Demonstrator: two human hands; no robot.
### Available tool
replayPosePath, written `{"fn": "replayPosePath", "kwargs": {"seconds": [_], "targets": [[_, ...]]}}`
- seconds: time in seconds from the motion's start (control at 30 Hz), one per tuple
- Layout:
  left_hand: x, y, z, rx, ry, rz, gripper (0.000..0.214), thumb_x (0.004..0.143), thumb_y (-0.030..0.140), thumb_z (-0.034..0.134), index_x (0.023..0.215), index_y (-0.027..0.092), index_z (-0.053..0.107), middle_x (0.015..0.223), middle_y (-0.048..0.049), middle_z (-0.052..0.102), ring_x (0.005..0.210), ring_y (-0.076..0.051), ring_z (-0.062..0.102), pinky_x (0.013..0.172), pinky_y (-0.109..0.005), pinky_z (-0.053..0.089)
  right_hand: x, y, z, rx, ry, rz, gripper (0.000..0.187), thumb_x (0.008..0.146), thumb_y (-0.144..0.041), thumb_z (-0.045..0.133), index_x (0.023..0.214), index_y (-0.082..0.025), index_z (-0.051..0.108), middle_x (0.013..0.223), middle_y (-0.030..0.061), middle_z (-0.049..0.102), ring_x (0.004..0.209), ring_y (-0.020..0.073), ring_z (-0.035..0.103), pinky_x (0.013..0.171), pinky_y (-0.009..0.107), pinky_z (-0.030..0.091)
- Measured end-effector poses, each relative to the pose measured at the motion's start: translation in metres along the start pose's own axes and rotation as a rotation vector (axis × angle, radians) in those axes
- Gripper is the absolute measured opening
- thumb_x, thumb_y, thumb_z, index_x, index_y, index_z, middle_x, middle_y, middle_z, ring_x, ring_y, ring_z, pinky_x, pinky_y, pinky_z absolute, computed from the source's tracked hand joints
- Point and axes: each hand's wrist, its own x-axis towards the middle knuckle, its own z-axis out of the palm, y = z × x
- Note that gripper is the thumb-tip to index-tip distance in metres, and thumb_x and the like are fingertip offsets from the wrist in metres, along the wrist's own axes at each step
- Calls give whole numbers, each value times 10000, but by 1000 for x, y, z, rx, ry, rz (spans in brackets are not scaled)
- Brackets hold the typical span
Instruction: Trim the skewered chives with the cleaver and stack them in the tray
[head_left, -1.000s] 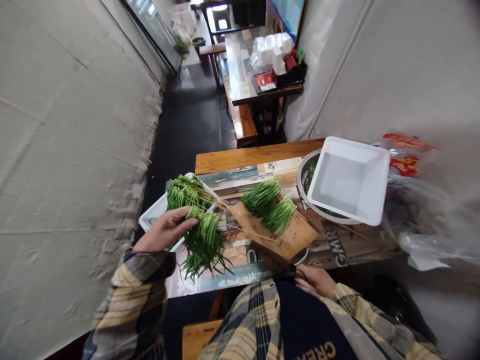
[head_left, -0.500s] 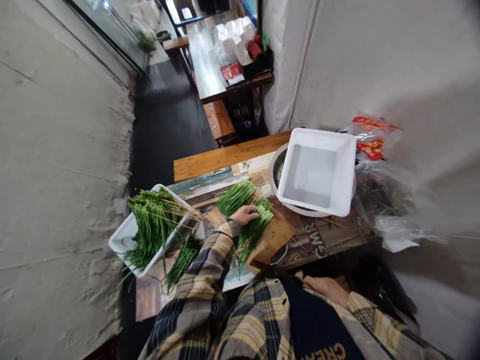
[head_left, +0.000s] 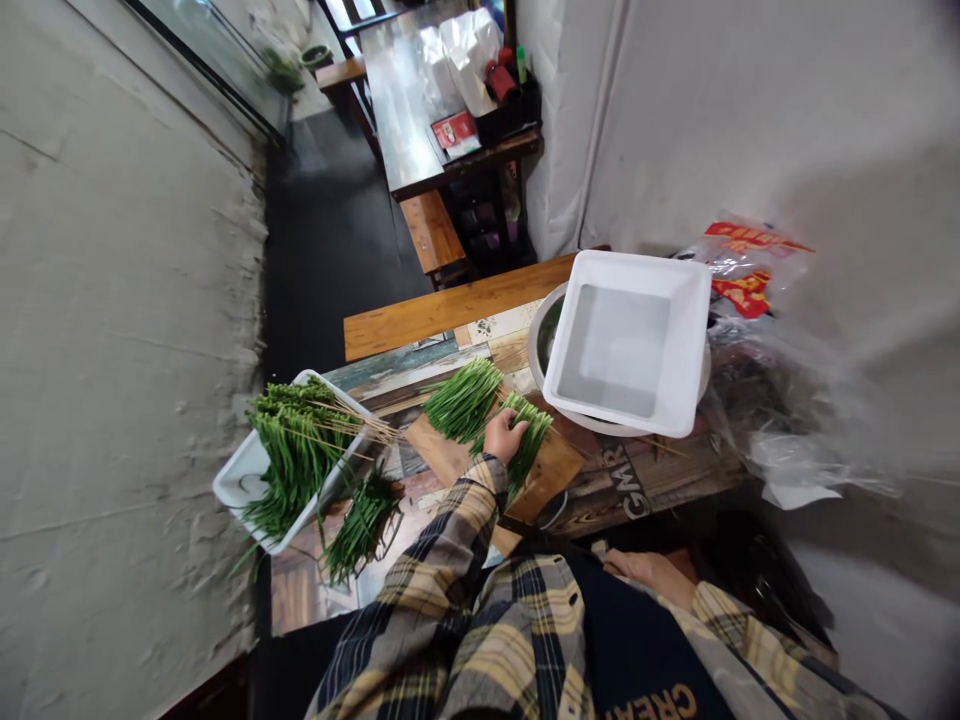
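My left hand (head_left: 504, 437) curls over the nearer bundle of garlic chives (head_left: 531, 430), gripping it above a brown board (head_left: 556, 482). Right beside it, another bundle of skewered chives (head_left: 463, 400) lies with its cut ends to the upper right. Low in the view my right hand (head_left: 651, 574) is closed at waist height by the apron. A small pale end shows at its fingertips, near a dark strip along the table edge; what it holds I cannot make out. Loose chives (head_left: 361, 525) lie left of my forearm.
A white tray (head_left: 244, 480) at the left holds many skewered chives. Another white tray (head_left: 626, 340) rests on a metal basin (head_left: 538, 345). Plastic bags (head_left: 795, 420) lie by the right wall. Beyond the patterned table stand a wooden bench (head_left: 457, 305) and another table (head_left: 401, 110).
My left hand has shifted right and slightly down over the nearer chives, its fingers more curled. The nearer bundle has moved slightly right. My right hand has stayed about where it was.
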Motion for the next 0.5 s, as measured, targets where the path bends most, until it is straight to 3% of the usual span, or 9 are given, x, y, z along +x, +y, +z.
{"fn": "replayPosePath", "kwargs": {"seconds": [0.27, 0.4, 0.5], "targets": [[-14, 0, 13, 18, 83, -84, 73, 780, 238, 551, 837, 213, 590, 750, -35, 594, 753, -187, 553, 715, -320, 407, -1, -12, -8, 21, -23, 25, 313, 910, -448, 335, 826, -225, 538, 681, -25, 580, 627, 136, 550, 565, 251, 317], [-23, -1, 17, 129, 165, -2, 128, 785, 240, 567, 908, 208, 577, 940, -73, 567, 893, -203, 548, 806, -332, 413, -2, -18, -9, 36, -5, 30, 351, 905, -462, 336, 813, -212, 565, 685, -14, 589, 627, 133, 552, 584, 247, 345], [-25, -4, 14, 188, 166, 49, 88, 805, 211, 532, 878, 210, 580, 925, -77, 553, 902, -205, 542, 817, -336, 417, -1, -19, -6, 31, -6, 46, 342, 898, -459, 352, 821, -210, 574, 685, -16, 594, 625, 130, 555, 581, 240, 348]]}}
